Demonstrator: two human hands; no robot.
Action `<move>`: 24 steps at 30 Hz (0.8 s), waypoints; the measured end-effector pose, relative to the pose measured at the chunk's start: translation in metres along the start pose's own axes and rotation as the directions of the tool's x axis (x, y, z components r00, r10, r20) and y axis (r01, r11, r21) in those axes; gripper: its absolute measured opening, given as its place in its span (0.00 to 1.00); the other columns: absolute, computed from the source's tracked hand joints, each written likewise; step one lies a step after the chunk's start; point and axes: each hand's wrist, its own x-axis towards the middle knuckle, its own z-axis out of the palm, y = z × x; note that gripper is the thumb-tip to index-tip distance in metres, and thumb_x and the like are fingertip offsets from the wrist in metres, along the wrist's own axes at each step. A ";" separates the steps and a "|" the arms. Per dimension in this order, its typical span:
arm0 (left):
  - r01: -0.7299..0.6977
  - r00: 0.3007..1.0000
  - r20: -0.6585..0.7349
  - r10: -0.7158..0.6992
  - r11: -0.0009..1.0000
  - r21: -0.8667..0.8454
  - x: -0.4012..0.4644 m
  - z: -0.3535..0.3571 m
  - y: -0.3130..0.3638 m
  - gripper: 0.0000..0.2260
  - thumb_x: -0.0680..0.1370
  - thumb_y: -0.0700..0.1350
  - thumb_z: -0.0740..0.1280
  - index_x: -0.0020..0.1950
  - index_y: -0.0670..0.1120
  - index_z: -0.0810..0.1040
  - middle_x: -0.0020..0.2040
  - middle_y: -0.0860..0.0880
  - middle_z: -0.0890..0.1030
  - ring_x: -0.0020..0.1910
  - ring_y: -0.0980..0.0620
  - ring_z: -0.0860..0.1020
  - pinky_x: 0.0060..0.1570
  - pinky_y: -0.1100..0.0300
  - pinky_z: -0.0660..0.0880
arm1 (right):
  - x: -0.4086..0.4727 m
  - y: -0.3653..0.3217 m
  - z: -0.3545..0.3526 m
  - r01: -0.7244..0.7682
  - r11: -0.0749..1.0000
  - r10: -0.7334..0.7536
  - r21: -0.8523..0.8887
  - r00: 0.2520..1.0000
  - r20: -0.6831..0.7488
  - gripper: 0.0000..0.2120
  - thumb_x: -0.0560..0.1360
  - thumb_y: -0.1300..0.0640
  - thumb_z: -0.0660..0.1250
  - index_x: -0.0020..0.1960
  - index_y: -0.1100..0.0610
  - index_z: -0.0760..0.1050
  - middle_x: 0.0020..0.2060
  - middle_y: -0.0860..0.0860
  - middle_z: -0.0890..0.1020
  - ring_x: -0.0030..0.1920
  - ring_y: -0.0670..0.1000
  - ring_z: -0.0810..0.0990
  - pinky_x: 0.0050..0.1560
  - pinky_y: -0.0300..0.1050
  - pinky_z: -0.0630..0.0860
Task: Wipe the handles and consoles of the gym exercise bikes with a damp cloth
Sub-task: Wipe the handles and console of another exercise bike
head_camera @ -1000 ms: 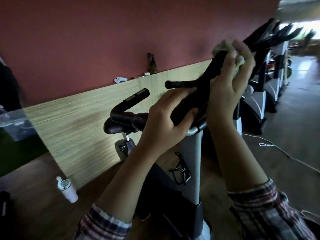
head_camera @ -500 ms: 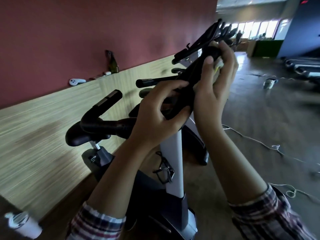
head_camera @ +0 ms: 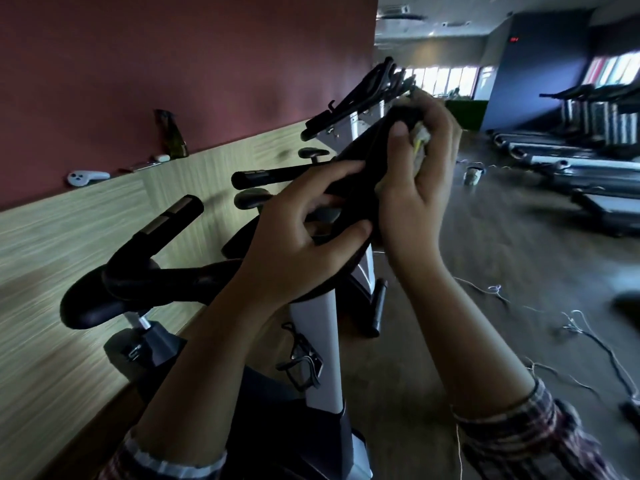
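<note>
We've got both hands on the black console of the nearest bike, just above frame centre. Our left hand grips its lower edge, fingers curled over the top, thumb clamped underneath. Our right hand is closed round the console's upper end w/ the pale cloth bunched between palm and plastic; only a scrap of it shows at approx 1 o'clock, so how much is pressed flat we can't tell. The bike's handlebar runs off toward 9 o'clock, its white post drops to 6. More bikes line up at 12, along the wood-panel ledge. Treadmills sit at 2 o'clock.
</note>
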 end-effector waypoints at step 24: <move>0.028 0.927 0.365 0.091 0.951 -0.309 0.020 -0.037 -0.030 0.25 0.72 0.37 0.73 0.67 0.49 0.73 0.64 0.55 0.76 0.56 0.62 0.79 0.48 0.66 0.79 | -0.010 -0.020 0.014 -0.063 0.905 0.010 -0.421 0.992 -0.128 0.18 0.77 0.57 0.61 0.66 0.62 0.72 0.62 0.56 0.75 0.62 0.48 0.73 0.65 0.39 0.69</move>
